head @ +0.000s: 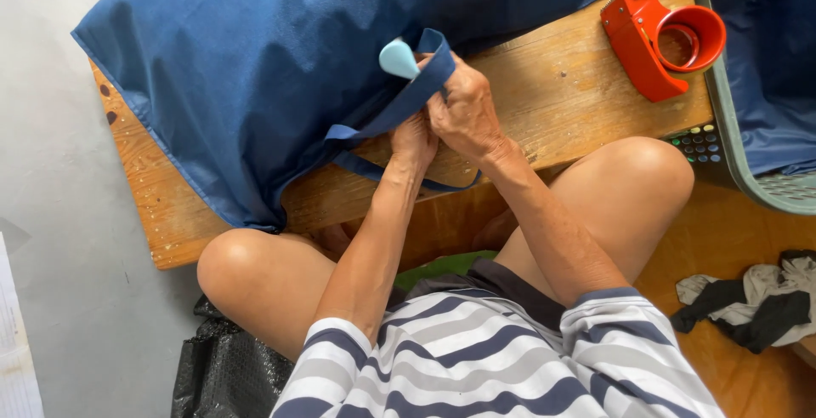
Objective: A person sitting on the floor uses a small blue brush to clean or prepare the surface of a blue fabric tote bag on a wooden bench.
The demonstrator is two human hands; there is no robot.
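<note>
Head view is showing me working at the low wooden table: my right hand is pinching the blue bag's strap beside a small light-blue tool, my left hand gripping the strap lower. The blue fabric bag is lying across the table, looking soft, light and floppy; the strap seems the surest hold.

You have one blue fabric bag with two strap handles, one pale blue tool, one red tape dispenser, one wooden table, one grey basket, two hands.
</note>
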